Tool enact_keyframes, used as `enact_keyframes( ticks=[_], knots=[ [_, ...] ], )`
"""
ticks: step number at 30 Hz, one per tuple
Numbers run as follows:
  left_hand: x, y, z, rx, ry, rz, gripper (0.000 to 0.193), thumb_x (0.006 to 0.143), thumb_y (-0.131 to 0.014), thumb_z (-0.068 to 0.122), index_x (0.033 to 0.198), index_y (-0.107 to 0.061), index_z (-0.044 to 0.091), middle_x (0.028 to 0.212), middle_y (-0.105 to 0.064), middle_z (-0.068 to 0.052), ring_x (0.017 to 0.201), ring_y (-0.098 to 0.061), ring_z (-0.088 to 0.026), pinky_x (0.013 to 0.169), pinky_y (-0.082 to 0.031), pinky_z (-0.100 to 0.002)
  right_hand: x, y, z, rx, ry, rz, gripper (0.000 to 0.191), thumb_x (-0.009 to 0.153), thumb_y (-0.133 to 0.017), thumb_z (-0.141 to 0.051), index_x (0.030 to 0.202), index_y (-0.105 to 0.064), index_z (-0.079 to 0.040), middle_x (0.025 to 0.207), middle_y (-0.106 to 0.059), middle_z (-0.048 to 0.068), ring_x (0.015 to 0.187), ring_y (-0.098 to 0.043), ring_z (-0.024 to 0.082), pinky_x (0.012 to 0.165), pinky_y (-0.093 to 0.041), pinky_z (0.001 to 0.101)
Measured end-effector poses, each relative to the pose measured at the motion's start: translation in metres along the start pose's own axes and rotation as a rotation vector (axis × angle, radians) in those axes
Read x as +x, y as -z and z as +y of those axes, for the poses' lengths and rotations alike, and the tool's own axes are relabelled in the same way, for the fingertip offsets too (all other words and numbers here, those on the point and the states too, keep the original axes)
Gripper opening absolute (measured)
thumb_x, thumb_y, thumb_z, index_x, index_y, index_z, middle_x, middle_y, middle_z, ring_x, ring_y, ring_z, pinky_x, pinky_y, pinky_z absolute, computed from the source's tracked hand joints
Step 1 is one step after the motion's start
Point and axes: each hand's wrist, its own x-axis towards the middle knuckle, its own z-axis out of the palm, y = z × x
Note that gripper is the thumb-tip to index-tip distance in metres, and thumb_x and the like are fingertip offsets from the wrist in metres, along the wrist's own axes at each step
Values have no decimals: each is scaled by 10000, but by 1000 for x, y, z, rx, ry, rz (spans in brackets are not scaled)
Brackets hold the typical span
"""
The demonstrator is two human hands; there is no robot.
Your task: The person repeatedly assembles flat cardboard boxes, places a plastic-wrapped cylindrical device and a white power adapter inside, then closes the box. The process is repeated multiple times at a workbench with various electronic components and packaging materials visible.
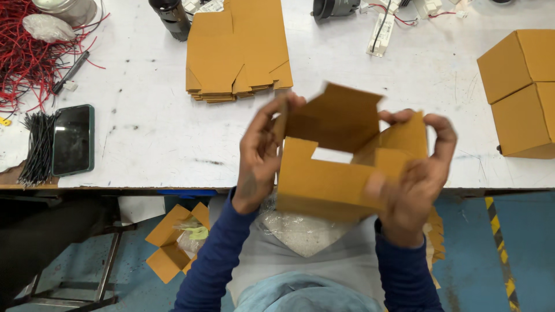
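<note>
Both my hands hold a small brown cardboard box [329,179] above the near edge of the white table [162,133]. Its top flaps stand open and the inside shows through a gap. My left hand [260,156] grips the left side with the fingers on the back flap. My right hand [419,176] clasps the right side, thumb and fingers over the right flap. A stack of flat, unfolded brown box blanks [237,52] lies on the table just beyond the box.
Folded brown boxes [520,92] stand at the right edge. A dark phone [73,140], black cable ties [39,147] and red wires [26,58] lie at the left. White electrical parts [381,32] and black cylinders [172,18] sit at the back. An open box [173,242] rests on the blue floor.
</note>
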Motion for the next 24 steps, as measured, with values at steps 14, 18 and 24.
enact_keyframes(
  ticks=[14,18,24],
  knots=[
    [-116,-6,-9,61,177,355,780,801,-681,-25,1490,-325,60,1432,-510,-202,1379,-559,-287,1168,-454,-396,-72,10,44,-119,-398,199,659,762,-550,175,1381,-413,-6,1325,-597,175,1292,-583,276,1105,-503,394],
    [-153,0,-22,72,278,410,700,740,-639,-125,1371,-409,72,1498,-428,-172,1429,-501,-289,1166,-450,-398,-111,18,67,-193,-543,86,514,804,-643,112,1293,-503,38,1382,-619,222,1328,-597,304,1086,-523,403],
    [-172,24,-18,525,395,81,537,771,-780,41,1261,-566,97,1518,-411,-185,1399,-471,-322,1044,-487,-432,-125,58,89,-314,-499,-501,397,902,-728,-161,1262,-709,7,1600,-446,243,1476,-456,339,1174,-402,427]
  ],
)
